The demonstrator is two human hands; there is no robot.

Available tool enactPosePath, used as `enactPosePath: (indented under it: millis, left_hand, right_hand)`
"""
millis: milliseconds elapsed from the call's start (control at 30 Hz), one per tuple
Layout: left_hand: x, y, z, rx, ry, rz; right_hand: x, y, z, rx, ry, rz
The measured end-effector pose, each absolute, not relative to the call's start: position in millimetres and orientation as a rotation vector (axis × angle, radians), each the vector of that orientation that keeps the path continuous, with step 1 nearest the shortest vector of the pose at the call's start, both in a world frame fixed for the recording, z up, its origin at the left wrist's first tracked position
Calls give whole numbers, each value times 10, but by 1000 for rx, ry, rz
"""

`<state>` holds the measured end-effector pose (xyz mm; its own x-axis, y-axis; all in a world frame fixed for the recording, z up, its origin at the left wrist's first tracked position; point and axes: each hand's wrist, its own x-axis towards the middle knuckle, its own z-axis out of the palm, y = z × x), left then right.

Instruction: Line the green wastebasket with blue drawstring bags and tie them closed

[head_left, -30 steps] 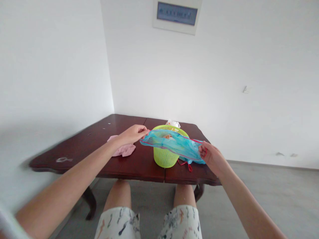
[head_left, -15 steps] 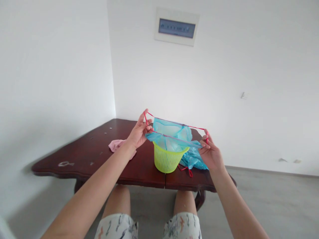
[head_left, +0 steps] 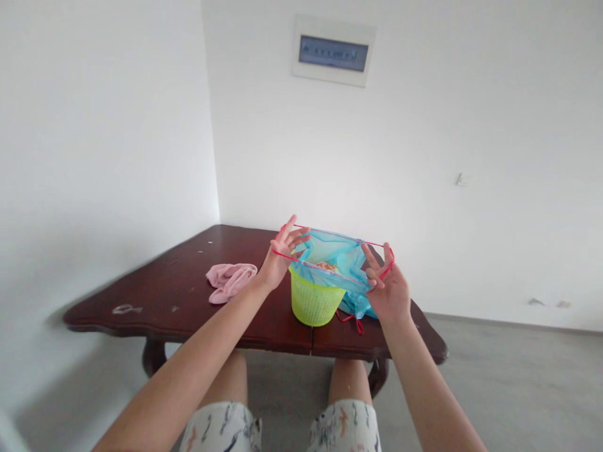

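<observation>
A light-blue drawstring garbage bag (head_left: 320, 245) is stretched with its mouth wide over a yellow-green perforated plastic basket (head_left: 315, 306). My left hand (head_left: 281, 254) holds one end by the red drawstring looped round its spread fingers. At the other end, my right hand (head_left: 389, 285) holds the opposite loop, its index and middle fingers stretched up and the others bent. Something orange and white (head_left: 326, 267) shows inside the bag's mouth, too small to name. The bag's lower part is hidden in the basket.
Behind the basket's right side lies more crumpled blue plastic (head_left: 355, 304) with a red string (head_left: 358, 326). A folded pink cloth (head_left: 230, 280) rests on the dark wooden table (head_left: 268, 329) at left. White walls stand behind and to the left.
My hands have come closer together, and the bag's mouth has slackened and lowered over the basket. The fingers have spread within the loops. The orange patch and more of the pink cloth now show.
</observation>
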<state>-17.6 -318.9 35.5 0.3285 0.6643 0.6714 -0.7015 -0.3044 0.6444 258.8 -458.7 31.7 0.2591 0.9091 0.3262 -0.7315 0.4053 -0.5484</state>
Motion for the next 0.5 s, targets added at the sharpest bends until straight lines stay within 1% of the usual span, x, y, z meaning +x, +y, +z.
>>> enactPosePath:
  millis: [67,167,233,300,400,500]
  left_hand:
    - [-201,-3153,374,1306,20,1372]
    - [-265,-3116,433,1319,181,1585]
    - [-302,-3131,473,1395,309,1768]
    - [-312,-3190,519,1486,369,1873]
    - [-264,-3347,632,1490,261,1839]
    - [-180,-3545,819,1403,83,1729]
  right_hand:
    - [2637,-4598,346,-342,-673,1093]
    - [2673,-4637,398,-391,-743,976]
    - [2636,-4649,413,-445,-772,843]
    - [2551,-4638,405,-535,-779,677]
    - [2396,-4595,387,-698,-820,456]
    - [2270,-4577,434,-807,-909,327]
